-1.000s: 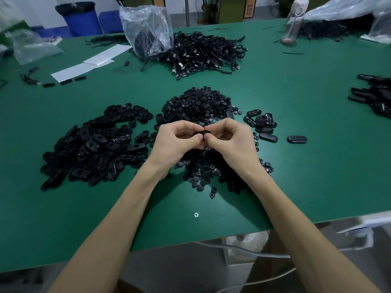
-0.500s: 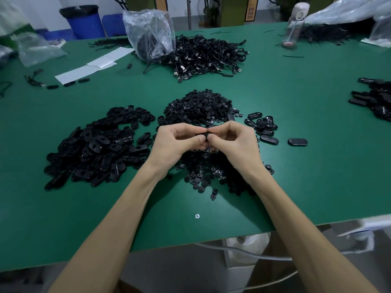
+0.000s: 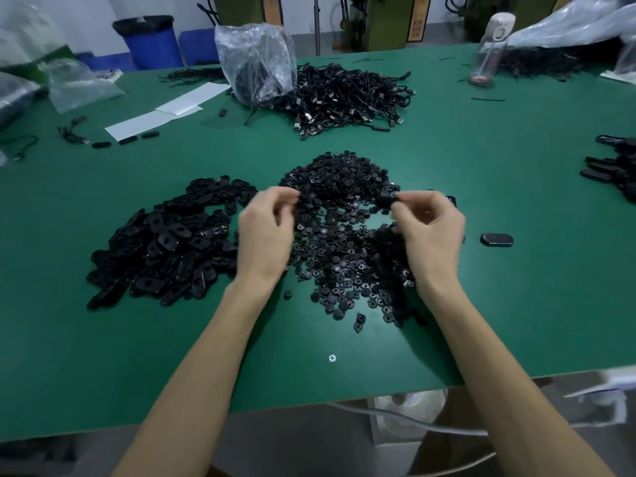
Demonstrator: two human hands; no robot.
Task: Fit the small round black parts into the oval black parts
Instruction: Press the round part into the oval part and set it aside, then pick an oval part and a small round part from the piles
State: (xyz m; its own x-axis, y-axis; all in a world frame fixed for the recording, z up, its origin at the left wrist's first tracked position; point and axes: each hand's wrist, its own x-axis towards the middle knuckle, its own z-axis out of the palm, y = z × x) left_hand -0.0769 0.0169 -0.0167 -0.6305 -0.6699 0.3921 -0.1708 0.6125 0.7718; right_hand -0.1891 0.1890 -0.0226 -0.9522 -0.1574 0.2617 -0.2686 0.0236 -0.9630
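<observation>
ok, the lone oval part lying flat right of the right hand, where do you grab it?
Pinch the lone oval part across its short width at mid-length, coming straight down from above. It lies flat on the green table, long axis left-right, nothing touching it, so both long edges are open to fingertips. The rounded ends would likely slip.

Reads as a factory assembly workshop. Has a wide green-topped work table [image 3: 481, 304] carrying bulk stock: a heap of oval black plastic parts [image 3: 165, 249], a heap of small round black plastic parts [image 3: 340, 180], and a tangled pile of black cables with metal plugs [image 3: 351, 98] beside a crumpled clear plastic bag [image 3: 254, 63]. Backs onto olive-green machine cabinets [image 3: 389, 25] and a blue plastic bin with a black liner [image 3: 151, 43].
</observation>
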